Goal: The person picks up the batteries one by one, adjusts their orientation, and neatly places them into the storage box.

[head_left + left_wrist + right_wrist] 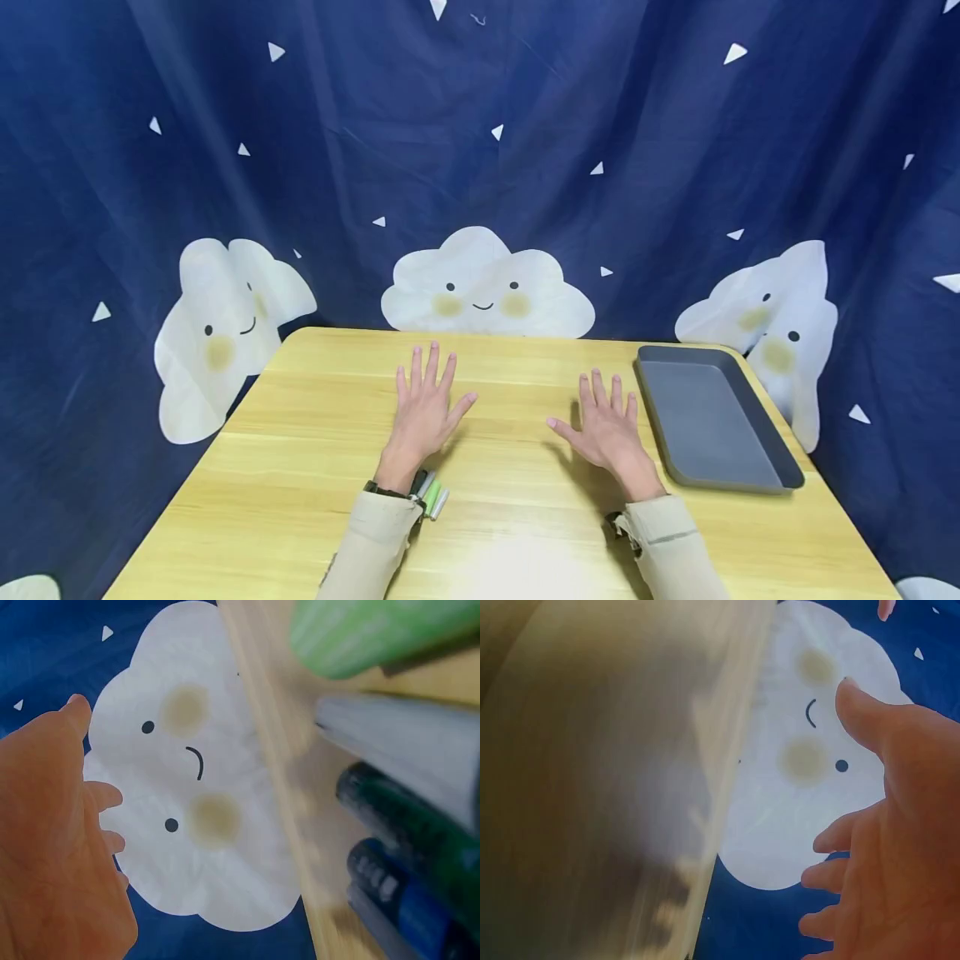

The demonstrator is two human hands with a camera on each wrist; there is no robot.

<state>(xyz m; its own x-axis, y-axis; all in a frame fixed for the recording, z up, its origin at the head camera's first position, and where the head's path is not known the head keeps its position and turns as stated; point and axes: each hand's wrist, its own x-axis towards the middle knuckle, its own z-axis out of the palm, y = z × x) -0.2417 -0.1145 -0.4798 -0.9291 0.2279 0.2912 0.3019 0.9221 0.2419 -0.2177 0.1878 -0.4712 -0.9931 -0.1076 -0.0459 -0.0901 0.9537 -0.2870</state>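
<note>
Over the middle of the wooden table, my left hand is held palm down with fingers spread, holding nothing. To its right, my right hand is spread the same way and casts a shadow on the wood; it too is bare of any object. Several marker-like sticks lie side by side under the left wrist, partly hidden by the cuff. Among them are a light green one and a silvery one. The left wrist view shows a dark green one and one with a blue band, blurred and close.
A dark grey rectangular tray lies at the table's right side, just beyond the right hand. A blue curtain with white clouds and triangles hangs behind the far edge of the table and along both sides.
</note>
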